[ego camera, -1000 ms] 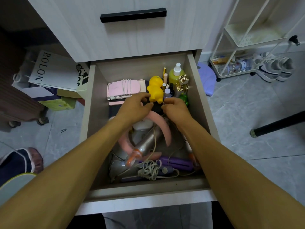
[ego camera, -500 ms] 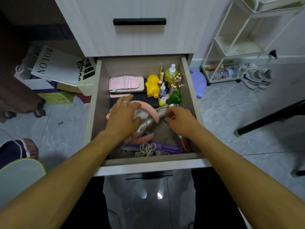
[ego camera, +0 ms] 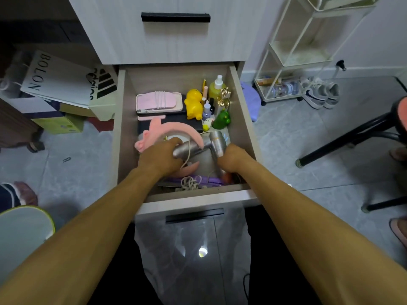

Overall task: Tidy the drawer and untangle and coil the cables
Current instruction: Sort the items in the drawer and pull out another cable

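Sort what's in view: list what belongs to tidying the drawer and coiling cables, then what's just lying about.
Job:
drawer
silver hair dryer, gripped by left hand
right hand
tangled cord
pink pouch
yellow duck

Lying about:
BOLON bag
white rack
sneakers

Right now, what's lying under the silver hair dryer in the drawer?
Under the hair dryer a pink piece and a beige cord show, with a purple tool nearer the front. Whatever lies directly beneath is covered by the dryer and both hands.

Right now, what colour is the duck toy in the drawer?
Yellow; the duck toy shows best in the head view.
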